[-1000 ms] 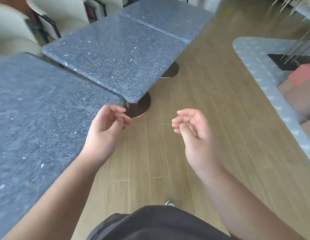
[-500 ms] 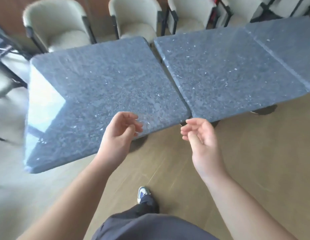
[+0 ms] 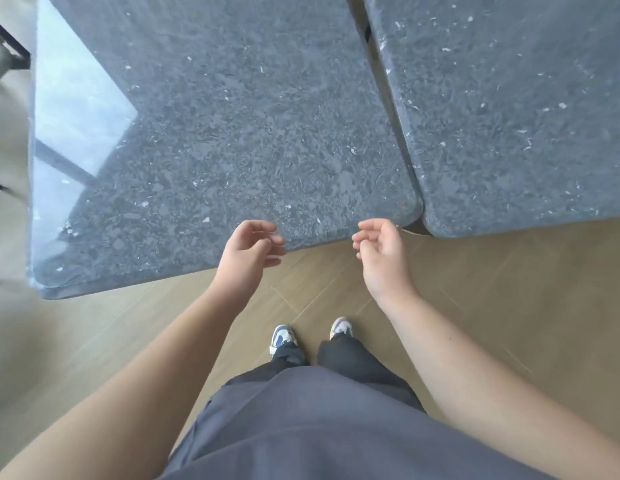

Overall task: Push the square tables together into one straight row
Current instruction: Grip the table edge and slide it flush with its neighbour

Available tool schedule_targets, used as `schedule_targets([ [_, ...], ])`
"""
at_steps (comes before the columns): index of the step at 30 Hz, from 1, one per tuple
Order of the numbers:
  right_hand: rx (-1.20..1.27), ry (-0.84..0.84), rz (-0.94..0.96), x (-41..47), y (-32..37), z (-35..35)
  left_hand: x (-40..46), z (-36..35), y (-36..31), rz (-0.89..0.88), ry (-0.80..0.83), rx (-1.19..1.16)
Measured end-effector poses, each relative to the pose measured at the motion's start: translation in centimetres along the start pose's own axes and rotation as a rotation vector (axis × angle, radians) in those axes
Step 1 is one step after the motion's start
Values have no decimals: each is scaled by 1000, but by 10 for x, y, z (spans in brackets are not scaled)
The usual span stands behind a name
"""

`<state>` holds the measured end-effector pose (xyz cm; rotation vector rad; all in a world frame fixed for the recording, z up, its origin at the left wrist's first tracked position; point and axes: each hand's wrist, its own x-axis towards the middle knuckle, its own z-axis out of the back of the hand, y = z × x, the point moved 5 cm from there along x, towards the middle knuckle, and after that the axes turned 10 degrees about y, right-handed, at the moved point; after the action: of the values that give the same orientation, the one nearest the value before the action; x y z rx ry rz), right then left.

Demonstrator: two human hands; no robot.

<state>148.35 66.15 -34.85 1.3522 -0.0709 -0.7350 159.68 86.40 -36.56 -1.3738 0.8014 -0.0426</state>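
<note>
Two square tables with dark grey speckled stone tops fill the upper view. The left table (image 3: 211, 133) sits skewed, its near edge slanting down to the left. The right table (image 3: 509, 116) touches it at the near corners, and a narrow gap widens toward the far side. My left hand (image 3: 248, 258) hovers at the left table's near edge with fingers curled and apart, holding nothing. My right hand (image 3: 381, 251) hangs just in front of the same table's near right corner, fingers loosely curled and empty.
Wooden plank floor (image 3: 509, 306) runs under and in front of the tables. My two feet (image 3: 312, 336) stand close to the left table's edge. A dark chair frame (image 3: 10, 50) shows at the far left, blurred.
The view has swung down and closer to the left table. Both hands stay raised and empty, now right at its near edge. The chairs behind have left the view.
</note>
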Motion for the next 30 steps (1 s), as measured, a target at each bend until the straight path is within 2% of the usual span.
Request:
schedule_targets([
  [6, -89, 78, -196, 36, -59, 13, 23, -29, 62, 278, -18, 7],
  [8, -65, 105, -313, 47, -78, 19, 29, -40, 82, 400, -10, -42],
  [10, 63, 115, -472, 59, -96, 25, 31, -51, 103, 527, -41, -234],
  [13, 429, 152, -705, 79, -119, 31, 36, -72, 123, 632, -177, -778],
  [15, 684, 175, -775, 97, -127, 33, 47, -79, 124, 590, -273, -1029],
  [18, 921, 113, -790, 124, -133, 37, 74, -83, 118, 479, -397, -1206],
  [21, 919, 41, -802, 139, -141, 41, 99, -83, 113, 420, -471, -1242],
  [24, 999, -64, -766, 151, -147, 46, 110, -83, 116, 438, -548, -1230],
  [30, 1086, -119, -715, 172, -149, 49, 129, -85, 123, 373, -553, -1316],
])
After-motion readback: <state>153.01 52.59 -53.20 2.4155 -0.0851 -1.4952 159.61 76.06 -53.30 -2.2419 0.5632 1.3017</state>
